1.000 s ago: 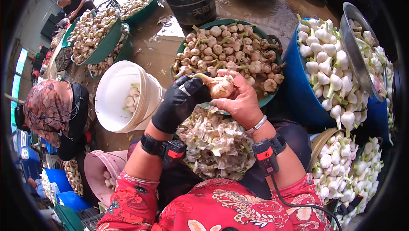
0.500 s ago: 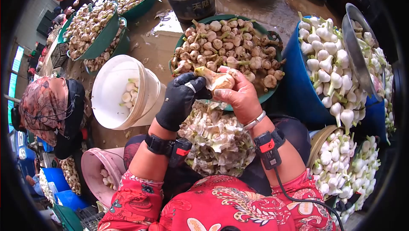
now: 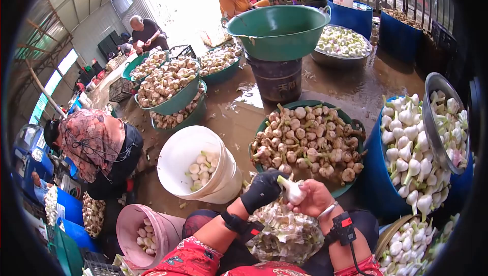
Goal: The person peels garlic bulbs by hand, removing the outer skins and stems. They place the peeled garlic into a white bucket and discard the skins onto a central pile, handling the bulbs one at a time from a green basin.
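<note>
Between my hands is a white garlic bulb, its outer skin off and its green-tipped stem pointing up and to the left. My left hand, in a black glove, is closed at the stem end. My bare right hand grips the round side of the bulb, fingers closed about it. Below both hands lies a heap of papery garlic skins in my lap. Just beyond them, a green basin is filled with unpeeled, brownish garlic bulbs.
A white bucket and a pink bucket at left hold some peeled bulbs. At right, a blue tub is heaped with white garlic, a metal bowl leaning on it. An empty green basin tops a dark bucket. Several people sit around.
The brown outer skin has come off the bulb, which is white now. My head has tilted up, so the hands and basins sit lower and farther right in view.
</note>
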A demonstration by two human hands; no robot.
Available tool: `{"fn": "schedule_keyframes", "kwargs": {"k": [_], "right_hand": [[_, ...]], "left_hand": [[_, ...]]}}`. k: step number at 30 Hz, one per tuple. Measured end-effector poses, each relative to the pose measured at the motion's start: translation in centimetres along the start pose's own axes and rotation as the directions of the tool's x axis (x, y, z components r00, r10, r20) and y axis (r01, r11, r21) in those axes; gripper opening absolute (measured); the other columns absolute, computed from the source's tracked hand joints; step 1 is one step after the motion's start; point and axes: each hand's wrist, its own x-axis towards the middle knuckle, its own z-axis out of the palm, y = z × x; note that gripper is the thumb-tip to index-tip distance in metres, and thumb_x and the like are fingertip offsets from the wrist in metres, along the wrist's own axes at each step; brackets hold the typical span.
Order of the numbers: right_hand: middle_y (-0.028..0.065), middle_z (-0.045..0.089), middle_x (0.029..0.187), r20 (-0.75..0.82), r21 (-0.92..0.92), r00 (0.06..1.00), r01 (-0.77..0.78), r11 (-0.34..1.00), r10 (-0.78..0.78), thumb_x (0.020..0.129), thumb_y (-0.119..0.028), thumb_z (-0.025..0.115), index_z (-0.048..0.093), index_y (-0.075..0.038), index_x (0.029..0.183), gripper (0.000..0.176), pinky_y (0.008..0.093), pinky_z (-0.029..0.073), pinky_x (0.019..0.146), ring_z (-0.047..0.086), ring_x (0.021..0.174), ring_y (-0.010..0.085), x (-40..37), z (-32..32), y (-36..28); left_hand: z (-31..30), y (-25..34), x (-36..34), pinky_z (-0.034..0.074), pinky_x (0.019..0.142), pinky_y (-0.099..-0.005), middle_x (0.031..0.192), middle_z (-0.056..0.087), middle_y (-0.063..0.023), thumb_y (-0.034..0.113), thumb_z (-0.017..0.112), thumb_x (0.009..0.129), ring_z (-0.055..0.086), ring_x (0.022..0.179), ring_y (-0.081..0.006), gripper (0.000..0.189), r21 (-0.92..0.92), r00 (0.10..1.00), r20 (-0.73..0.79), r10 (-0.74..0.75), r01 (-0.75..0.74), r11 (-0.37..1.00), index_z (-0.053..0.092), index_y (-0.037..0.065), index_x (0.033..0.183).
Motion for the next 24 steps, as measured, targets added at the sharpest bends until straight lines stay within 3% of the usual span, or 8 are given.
{"fn": "schedule_keyframes", "kwargs": {"k": [5,7,8,9,17,19,21,24], "right_hand": [[0.0263,0.061,0.102,0.190,0.028,0.975,-0.119,0.993,0.112,0.077,-0.028,0.057,0.049,0.007,0.119,0.055,0.0371,0.054,0.069,0.064,0.087,0.0331,0.1,-0.2,2.1],[0.0230,0.062,0.104,0.175,-0.066,0.967,0.199,0.978,-0.185,0.077,-0.028,0.059,0.049,0.007,0.120,0.056,0.0375,0.054,0.072,0.064,0.089,0.0312,0.3,-0.6,1.4],[0.0210,0.062,0.102,0.076,-0.007,0.976,0.206,0.979,-0.204,0.077,-0.026,0.058,0.049,0.006,0.120,0.054,0.0374,0.054,0.073,0.064,0.087,0.0310,-0.5,1.0,0.5],[0.0199,0.062,0.100,0.002,-0.113,0.955,0.294,0.949,-0.296,0.078,-0.025,0.058,0.049,0.005,0.120,0.052,0.0364,0.054,0.073,0.064,0.085,0.0299,-0.5,1.1,0.2],[-0.0002,0.061,0.088,-0.217,-0.372,0.902,0.277,0.886,-0.373,0.088,-0.016,0.056,0.055,-0.011,0.111,0.024,0.0313,0.052,0.070,0.061,0.076,0.0139,-0.3,2.6,0.1],[0.0022,0.060,0.079,-0.164,-0.557,0.765,0.449,0.698,-0.623,0.088,-0.013,0.054,0.059,-0.008,0.095,0.010,0.0292,0.049,0.066,0.059,0.069,0.0146,1.2,1.4,0.7],[0.0074,0.054,0.071,0.188,-0.909,0.445,0.417,0.017,-0.875,0.086,-0.010,0.054,0.057,-0.004,0.082,0.008,0.0319,0.045,0.061,0.055,0.064,0.0200,1.9,0.3,1.1],[0.0121,0.054,0.073,0.522,-0.845,0.378,0.349,-0.404,-0.765,0.081,-0.008,0.056,0.056,-0.002,0.080,0.006,0.0357,0.043,0.061,0.054,0.065,0.0279,0.1,3.5,0.8]], "left_hand": [[-0.4,1.3,-0.3,0.049,0.077,-0.0358,0.090,0.064,-0.0124,0.004,0.068,0.067,0.061,0.089,-0.0303,0.035,0.018,0.970,0.018,0.244,-0.244,0.970,0.067,0.011,0.101],[0.9,-1.1,-0.8,0.050,0.073,-0.0322,0.089,0.064,-0.0069,0.007,0.065,0.079,0.062,0.083,-0.0187,0.036,-0.266,0.989,-0.101,-0.105,0.075,0.961,0.061,0.007,0.114],[-1.2,1.7,0.0,0.050,0.068,-0.0274,0.086,0.061,-0.0030,0.011,0.059,0.088,0.060,0.078,-0.0120,0.032,-0.747,0.892,0.227,-0.391,0.417,0.518,0.057,0.003,0.119],[-1.3,1.6,-0.1,0.050,0.066,-0.0242,0.085,0.058,-0.0015,0.013,0.056,0.092,0.058,0.073,-0.0098,0.032,-0.831,0.893,0.270,-0.361,0.405,0.381,0.054,0.001,0.122],[-1.2,2.7,-0.1,0.047,0.068,-0.0249,0.086,0.064,-0.0038,0.014,0.061,0.086,0.058,0.071,-0.0105,0.028,-0.705,0.926,0.247,-0.285,0.373,0.603,0.063,0.001,0.110],[-1.5,3.1,0.1,0.047,0.065,-0.0247,0.082,0.063,-0.0033,0.015,0.062,0.086,0.058,0.069,-0.0109,0.026,-0.667,0.909,0.272,-0.316,0.415,0.618,0.064,0.000,0.107],[-1.7,2.9,0.1,0.047,0.061,-0.0245,0.079,0.062,-0.0026,0.015,0.062,0.086,0.058,0.066,-0.0111,0.025,-0.696,0.886,0.266,-0.380,0.449,0.560,0.065,0.000,0.105],[-3.6,1.4,0.5,0.049,0.064,-0.0293,0.076,0.057,-0.0068,-0.003,0.057,0.079,0.057,0.068,-0.0194,0.018,-0.115,0.995,-0.048,0.087,-0.092,0.989,0.062,-0.002,0.097]]}}
